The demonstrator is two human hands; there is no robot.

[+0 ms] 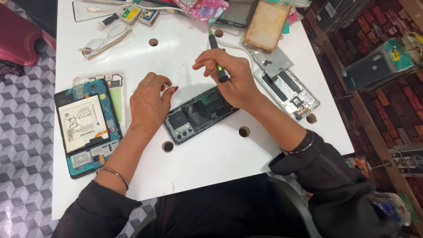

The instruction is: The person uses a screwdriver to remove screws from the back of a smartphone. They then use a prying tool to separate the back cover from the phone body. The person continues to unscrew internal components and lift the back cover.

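I see right hand (235, 79) clenched round black screwdriver (217, 55), tip down on opened phone (199, 113) at centre of white table (211, 154); left hand (147, 103) released, fingertips resting at phone's left end; opened tablet (88, 125) lies far left

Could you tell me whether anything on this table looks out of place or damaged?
The opened tablet overhangs the white table at its left edge. Otherwise only opened devices: the right hand works a screwdriver over the phone.

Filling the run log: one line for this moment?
left hand: steadying phone | right hand: holding screwdriver over phone | opened tablet left
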